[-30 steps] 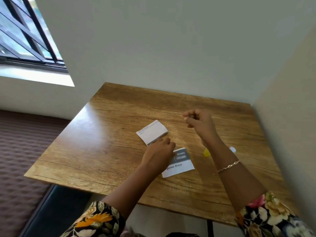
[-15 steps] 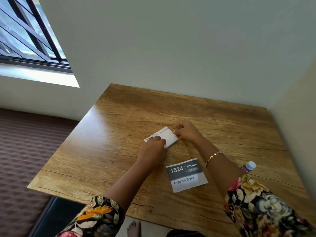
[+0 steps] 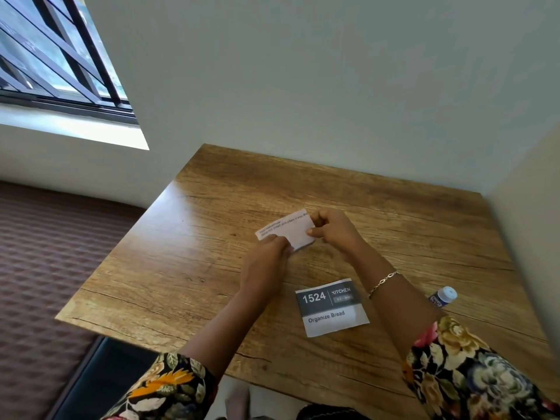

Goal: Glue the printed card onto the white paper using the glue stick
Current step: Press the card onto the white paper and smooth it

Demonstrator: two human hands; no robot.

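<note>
The white paper is pinched at opposite ends: its right edge by the right hand, its near-left corner by the left hand. Thin and limp, it is judged light and easily creased, so edge holds suit it. The printed card lies nearer than the paper, ungripped; the glue stick rests right of the card.

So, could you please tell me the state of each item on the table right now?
white paper: pinched at both ends by both hands
printed card: flat on table, face up, untouched
glue stick: capped, on table, partly hidden by right arm
left hand: gripping paper
right hand: gripping paper
</note>
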